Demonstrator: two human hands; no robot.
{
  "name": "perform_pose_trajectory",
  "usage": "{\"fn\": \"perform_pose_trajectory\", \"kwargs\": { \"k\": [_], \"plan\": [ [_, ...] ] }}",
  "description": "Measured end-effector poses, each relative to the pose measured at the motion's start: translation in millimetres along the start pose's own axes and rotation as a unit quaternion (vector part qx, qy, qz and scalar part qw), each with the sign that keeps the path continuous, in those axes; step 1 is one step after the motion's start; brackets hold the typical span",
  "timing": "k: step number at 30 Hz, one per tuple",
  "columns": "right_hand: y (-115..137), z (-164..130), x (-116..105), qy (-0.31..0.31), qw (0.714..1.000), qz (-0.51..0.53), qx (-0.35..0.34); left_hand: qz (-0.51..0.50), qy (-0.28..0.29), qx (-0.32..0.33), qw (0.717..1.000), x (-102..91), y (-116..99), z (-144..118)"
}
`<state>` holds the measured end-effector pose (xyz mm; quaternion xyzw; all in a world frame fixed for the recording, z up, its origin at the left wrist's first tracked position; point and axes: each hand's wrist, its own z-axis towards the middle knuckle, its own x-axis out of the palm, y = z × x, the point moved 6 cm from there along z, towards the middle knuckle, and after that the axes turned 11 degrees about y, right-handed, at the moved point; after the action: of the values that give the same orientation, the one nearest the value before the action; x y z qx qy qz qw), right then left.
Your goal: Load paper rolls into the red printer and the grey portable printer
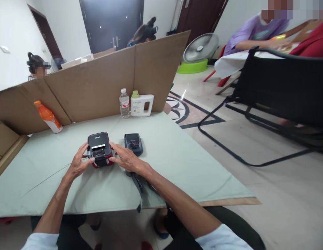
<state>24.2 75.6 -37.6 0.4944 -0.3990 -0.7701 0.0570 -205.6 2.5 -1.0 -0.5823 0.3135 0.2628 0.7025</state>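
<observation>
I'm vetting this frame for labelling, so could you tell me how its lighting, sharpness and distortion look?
Head view: soft, even light; hands and the red and black device sharp; a small glare streak on the floor; wide-angle bending tilts the cardboard screen and doors.

Small black-and-red printer [99, 148] upright on pale green table cover

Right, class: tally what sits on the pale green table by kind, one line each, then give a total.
Bottles: 2, the orange bottle and the clear water bottle
Jugs: 1, the white jug
Small devices: 2, the red and black device between the left hand and right hand, and the dark device
Total: 5
</observation>
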Motion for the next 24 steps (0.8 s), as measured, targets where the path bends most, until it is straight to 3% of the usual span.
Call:
{"fn": "perform_pose_trajectory", "kwargs": {
  "k": [8,17,24],
  "plan": [
    [0.2,0.5,1.1,0.023,1.000,0.003,0.011,-0.004,-0.011,0.004,1.000,-0.4,12.6,-5.5],
    [-2.8,0.5,3.0,0.018,1.000,0.013,0.004,0.121,-0.024,0.079,0.989,-1.6,0.3,-15.0],
    [4.4,-0.1,-3.5,0.018,0.999,0.043,-0.001,0.181,-0.054,0.069,0.980,9.5,1.8,-17.3]
  ]
}}
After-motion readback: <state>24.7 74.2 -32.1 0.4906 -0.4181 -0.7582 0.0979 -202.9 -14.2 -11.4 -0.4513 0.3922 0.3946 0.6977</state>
